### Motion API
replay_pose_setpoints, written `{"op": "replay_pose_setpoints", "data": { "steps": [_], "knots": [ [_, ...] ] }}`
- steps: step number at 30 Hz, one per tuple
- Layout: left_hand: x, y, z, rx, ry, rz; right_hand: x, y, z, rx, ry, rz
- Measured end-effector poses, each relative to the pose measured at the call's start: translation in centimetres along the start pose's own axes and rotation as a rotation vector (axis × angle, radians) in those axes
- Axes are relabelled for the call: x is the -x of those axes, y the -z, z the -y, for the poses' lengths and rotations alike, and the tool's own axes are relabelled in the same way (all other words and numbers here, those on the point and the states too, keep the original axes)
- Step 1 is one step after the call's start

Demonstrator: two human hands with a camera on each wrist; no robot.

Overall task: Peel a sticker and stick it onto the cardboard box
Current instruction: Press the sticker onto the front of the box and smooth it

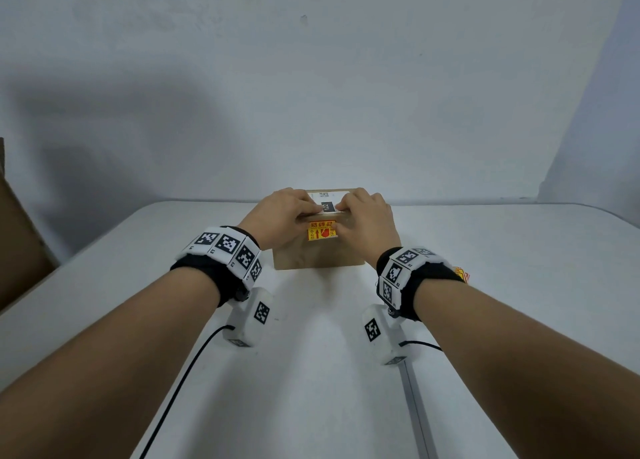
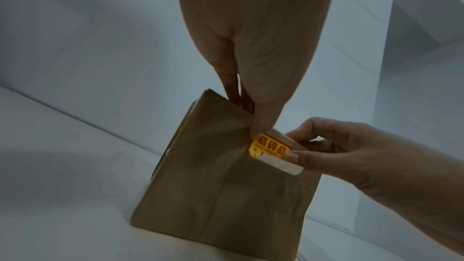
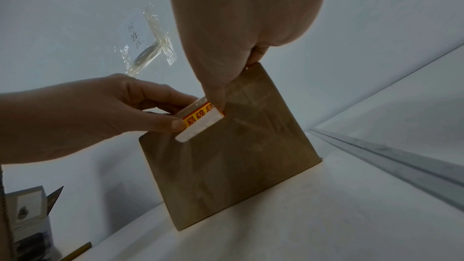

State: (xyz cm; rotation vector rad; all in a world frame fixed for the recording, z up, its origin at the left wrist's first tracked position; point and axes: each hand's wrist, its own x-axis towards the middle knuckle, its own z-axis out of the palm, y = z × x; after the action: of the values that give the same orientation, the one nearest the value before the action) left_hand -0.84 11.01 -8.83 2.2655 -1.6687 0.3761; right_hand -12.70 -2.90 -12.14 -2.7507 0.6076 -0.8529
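Note:
A brown cardboard box (image 1: 318, 256) stands on the white table, with a white label (image 1: 329, 199) on its top. A yellow and red sticker (image 1: 322, 230) lies on the upper front face, just under the top edge. My left hand (image 1: 309, 213) has its fingers over the box top and its thumb on the sticker's (image 2: 270, 147) left corner. My right hand (image 1: 341, 218) pinches the right end the same way, thumb (image 2: 292, 156) on the sticker's front. The sticker's lower edge (image 3: 198, 128) curls away from the box, white underside showing.
More red and yellow stickers (image 1: 462, 274) lie on the table behind my right wrist. A large brown carton (image 1: 17, 233) stands at the left edge. The wall (image 1: 311, 95) rises close behind the box. Small boxes (image 3: 27, 215) sit far left.

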Motion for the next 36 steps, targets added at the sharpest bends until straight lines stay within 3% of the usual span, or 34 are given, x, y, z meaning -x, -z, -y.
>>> {"op": "replay_pose_setpoints", "data": {
  "steps": [15,26,32,36],
  "knots": [
    [-0.2,-0.3,0.0,-0.004,0.041,0.016,-1.2,0.8,0.2,0.144,0.081,0.155],
    [0.0,-1.5,-0.5,-0.030,0.116,-0.045,-0.8,-0.5,0.1,0.197,0.115,0.063],
    [-0.7,-2.2,-1.1,-0.224,0.043,-0.033,-0.8,-0.6,0.0,0.221,0.142,0.047],
    [-1.2,-2.5,-1.0,-0.247,0.077,-0.059,-0.7,-0.9,-0.1,0.216,0.137,0.041]
  ]
}}
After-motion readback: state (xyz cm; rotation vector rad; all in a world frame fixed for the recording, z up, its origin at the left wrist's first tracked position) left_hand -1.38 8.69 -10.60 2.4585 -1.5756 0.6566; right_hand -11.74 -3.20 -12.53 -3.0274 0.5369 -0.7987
